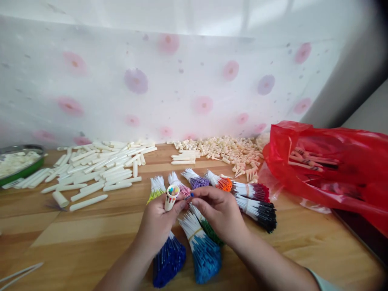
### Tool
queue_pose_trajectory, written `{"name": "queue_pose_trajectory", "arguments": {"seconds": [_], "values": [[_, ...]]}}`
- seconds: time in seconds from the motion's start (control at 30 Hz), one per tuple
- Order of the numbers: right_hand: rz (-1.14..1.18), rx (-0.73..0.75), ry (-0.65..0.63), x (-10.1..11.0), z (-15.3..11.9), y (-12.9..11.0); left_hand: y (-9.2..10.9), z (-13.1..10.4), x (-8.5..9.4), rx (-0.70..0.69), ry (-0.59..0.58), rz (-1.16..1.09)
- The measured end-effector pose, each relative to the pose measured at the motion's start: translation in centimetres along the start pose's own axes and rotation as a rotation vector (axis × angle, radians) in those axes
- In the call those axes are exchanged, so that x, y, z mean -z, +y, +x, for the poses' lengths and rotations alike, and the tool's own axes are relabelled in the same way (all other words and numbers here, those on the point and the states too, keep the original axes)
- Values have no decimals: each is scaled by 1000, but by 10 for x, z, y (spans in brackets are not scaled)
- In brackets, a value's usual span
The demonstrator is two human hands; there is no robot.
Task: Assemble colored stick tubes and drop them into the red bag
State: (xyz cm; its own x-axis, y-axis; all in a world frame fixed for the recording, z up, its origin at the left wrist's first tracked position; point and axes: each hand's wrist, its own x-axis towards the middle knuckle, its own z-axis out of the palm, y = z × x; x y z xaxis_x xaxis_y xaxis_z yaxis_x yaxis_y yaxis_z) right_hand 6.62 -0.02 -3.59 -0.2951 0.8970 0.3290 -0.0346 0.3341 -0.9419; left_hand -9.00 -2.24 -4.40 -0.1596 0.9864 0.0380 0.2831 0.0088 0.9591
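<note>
My left hand (154, 222) is closed around a short white pen barrel (169, 203), held upright with its open end up. Several coloured tips show inside the mouth and through slots in its side. Close by, my right hand (222, 212) pinches a thin blue-tipped pen refill (189, 196) between thumb and fingers. Beneath and around both hands lie banded bundles of white refills with coloured ends: a dark blue bundle (169, 260), a light blue bundle (206, 256), a black bundle (262, 215), an orange bundle (223, 183) and a purple bundle (198, 182). A green bundle (214, 230) is partly hidden by my right hand.
White tubes (100, 165) are heaped at the left, beside a green bowl (28, 169) of pale parts. Small cream plastic pieces (224, 149) spread along the back. A red plastic bag (327, 165) with slim items inside lies right. A flower-patterned sheet (182, 89) hangs behind.
</note>
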Motion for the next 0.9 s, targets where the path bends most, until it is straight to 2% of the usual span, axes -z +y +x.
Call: {"name": "queue_pose_trajectory", "arguments": {"seconds": [0.13, 0.3, 0.4, 0.5, 0.57, 0.7, 0.9], "values": [[-80, 138, 29, 4, 0, 3, -2, -1, 1, 18, -40, 55], [-194, 350, -138, 20, 2, -2, 0, -5, 2, 21, -188, 67], [-337, 393, -215, 27, -2, -11, -2, -5, 3, -23, -213, 55], [-422, 413, -211, 31, -7, -18, -5, -4, 4, -148, -182, 23], [-411, 406, -158, 32, -10, -20, -5, -3, 4, -205, -169, 18], [-286, 285, -48, 33, -11, -16, 0, -3, 3, -197, -210, 43], [-79, 37, -24, 28, -7, -7, 8, -8, 2, -235, -236, 118]]}}
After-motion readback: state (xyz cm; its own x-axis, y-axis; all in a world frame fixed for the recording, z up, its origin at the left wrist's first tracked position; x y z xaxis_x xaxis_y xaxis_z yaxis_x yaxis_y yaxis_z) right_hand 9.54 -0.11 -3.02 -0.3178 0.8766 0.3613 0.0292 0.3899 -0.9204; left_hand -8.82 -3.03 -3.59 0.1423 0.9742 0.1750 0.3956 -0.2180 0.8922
